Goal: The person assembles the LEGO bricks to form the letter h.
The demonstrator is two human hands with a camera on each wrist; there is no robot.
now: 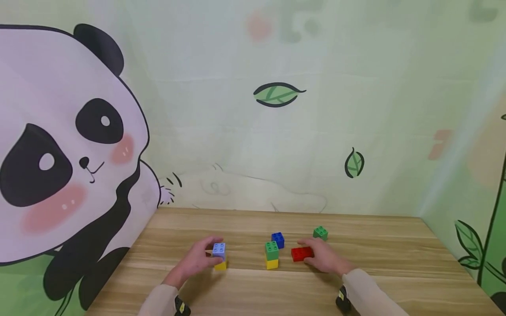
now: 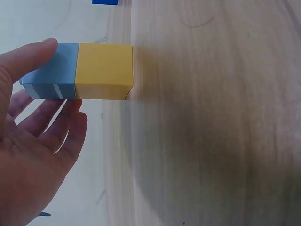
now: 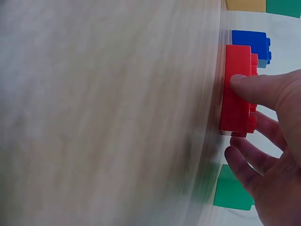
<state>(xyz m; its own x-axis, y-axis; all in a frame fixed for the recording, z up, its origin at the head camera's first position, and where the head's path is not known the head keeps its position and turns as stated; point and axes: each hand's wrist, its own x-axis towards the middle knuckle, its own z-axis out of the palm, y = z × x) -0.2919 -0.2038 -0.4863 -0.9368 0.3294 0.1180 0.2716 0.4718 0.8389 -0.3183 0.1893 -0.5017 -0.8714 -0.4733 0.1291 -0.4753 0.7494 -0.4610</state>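
Note:
On the wooden table stand building bricks with studs. My left hand [image 1: 197,256] pinches a light blue brick [image 2: 66,63] between thumb and fingers; beneath it sits a yellow brick [image 2: 104,66], joined in a two-brick stack. At the right, my right hand [image 1: 325,255] holds a long red brick [image 3: 236,113], thumb on its near side and fingers behind. Between the hands, a green brick [image 1: 271,249] sits on another yellow brick [image 1: 272,264].
A dark blue brick [image 1: 278,239] stands just behind the green and yellow stack. Beyond my right hand lies a separate green brick [image 1: 320,233]. A printed panda backdrop [image 1: 221,131] hangs behind the table [image 1: 237,294].

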